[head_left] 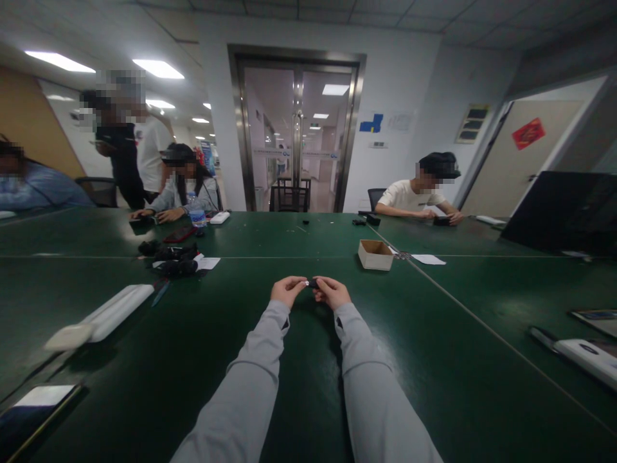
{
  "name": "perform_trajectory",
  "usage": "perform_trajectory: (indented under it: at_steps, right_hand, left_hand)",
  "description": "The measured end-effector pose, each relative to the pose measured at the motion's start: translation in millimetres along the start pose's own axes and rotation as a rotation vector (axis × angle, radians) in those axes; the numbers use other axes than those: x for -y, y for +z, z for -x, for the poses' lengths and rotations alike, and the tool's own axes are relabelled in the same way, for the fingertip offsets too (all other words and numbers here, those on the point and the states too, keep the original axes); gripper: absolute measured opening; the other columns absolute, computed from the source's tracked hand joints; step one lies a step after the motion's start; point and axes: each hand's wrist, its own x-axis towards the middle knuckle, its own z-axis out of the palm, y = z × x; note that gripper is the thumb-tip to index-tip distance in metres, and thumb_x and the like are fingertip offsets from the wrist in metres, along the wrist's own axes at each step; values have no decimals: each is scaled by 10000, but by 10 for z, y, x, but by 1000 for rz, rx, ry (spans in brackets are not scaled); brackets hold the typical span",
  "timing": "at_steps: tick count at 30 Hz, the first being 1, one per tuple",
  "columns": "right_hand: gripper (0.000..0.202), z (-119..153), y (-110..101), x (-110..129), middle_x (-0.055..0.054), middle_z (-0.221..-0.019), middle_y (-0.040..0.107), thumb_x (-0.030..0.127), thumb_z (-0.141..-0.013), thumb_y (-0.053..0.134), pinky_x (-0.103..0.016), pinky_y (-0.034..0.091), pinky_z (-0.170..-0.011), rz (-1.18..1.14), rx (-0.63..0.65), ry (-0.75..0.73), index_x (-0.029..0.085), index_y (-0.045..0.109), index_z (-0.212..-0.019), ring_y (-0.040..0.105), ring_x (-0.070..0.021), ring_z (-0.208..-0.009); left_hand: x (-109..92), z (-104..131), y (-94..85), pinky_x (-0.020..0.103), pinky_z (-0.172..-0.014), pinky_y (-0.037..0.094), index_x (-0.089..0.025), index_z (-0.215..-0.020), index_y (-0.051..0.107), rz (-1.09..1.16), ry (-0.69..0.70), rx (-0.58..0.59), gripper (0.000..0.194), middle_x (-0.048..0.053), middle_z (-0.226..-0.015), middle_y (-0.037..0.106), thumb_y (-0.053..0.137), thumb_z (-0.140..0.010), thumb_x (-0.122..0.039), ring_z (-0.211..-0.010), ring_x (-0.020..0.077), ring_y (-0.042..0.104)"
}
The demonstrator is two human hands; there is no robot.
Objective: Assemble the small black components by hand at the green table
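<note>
Both arms reach forward over the green table (308, 392), and the two hands meet near its middle. My right hand (333, 292) pinches a small black object (312, 283) between thumb and fingers. A bright, whitish bit shows at that object's left end, where the fingertips of my left hand (288, 289) close on it. Too small to name, the object could be one piece or two. Beyond my right hand stands an open cardboard box (376, 260) with pale outer sides; its contents cannot be seen.
A long white device (123, 312) and a phone (38, 411) lie at left, near black bundled gear (176, 258). A water bottle (196, 211) stands before a seated person. Another person (417, 193) sits across at right. A white device (588, 357) and dark monitor (562, 209) are rightward.
</note>
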Motion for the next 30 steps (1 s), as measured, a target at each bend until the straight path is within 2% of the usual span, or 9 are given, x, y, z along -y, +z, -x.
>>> perform_trajectory:
  at_steps: [5,12,15,18,21,23,25,27,30]
  right_hand:
    - [536,26,34,42,-54,-645,628,428,-522,768,-216,486,-446,31,-13,-3,121,630,-938,534,-100,-450]
    - [488,11,43,31,-50,-542,600,438,-514,767,-204,447,-388,22,-77,-2,99,636,-839,501,-97,-390]
    - [490,0,43,22,-54,-534,599,438,-502,773,-205,448,-386,25,-101,18,96,632,-823,502,-100,-388]
    - [506,-1,51,29,-53,-537,601,448,-489,776,-198,450,-388,24,-90,24,96,629,-821,499,-96,-389]
    - [509,2,56,36,-53,-539,603,448,-477,781,-194,449,-388,41,-61,28,95,631,-813,498,-94,-390]
    - [499,3,54,39,-52,-543,605,442,-478,782,-193,450,-391,43,-56,26,98,634,-808,501,-93,-392]
    - [492,4,51,40,-53,-546,608,440,-483,780,-194,450,-393,40,-62,24,102,633,-809,503,-94,-393]
    - [494,5,49,43,-54,-552,611,443,-489,776,-196,452,-397,43,-60,24,104,631,-819,504,-94,-394]
    - [498,8,49,47,-55,-557,613,443,-491,773,-194,452,-398,57,-48,19,102,630,-825,503,-93,-396]
  left_hand:
    - [46,-16,1,260,-574,470,-106,-732,649,-42,-33,-60,312,52,-611,630,648,-613,-394,-544,128,557]
    - [8,-4,-17,313,-799,460,-120,-797,638,40,4,52,296,84,-803,655,710,-554,-272,-784,174,605]
    - [-6,2,4,298,-810,459,-133,-876,617,71,8,48,376,98,-946,628,725,-537,-254,-833,166,597]
    - [-5,12,43,260,-623,497,-150,-951,568,49,-128,-38,429,107,-980,603,687,-596,-359,-700,142,608]
    - [-3,25,63,195,-406,407,-122,-773,570,-106,-240,-69,358,59,-662,596,575,-680,-468,-472,102,533]
    - [-9,31,60,168,-409,389,-128,-738,572,-150,-130,-34,310,47,-654,586,615,-655,-423,-507,95,532]
    - [-20,31,53,157,-463,416,-150,-852,578,-106,-39,-13,328,56,-805,602,669,-612,-355,-611,100,564]
    - [-27,25,53,164,-449,415,-152,-895,559,-64,-108,-28,343,60,-818,598,620,-657,-392,-589,98,565]
    - [-25,14,68,163,-361,342,-135,-751,531,-108,-232,-86,311,22,-611,555,491,-742,-443,-423,76,487]
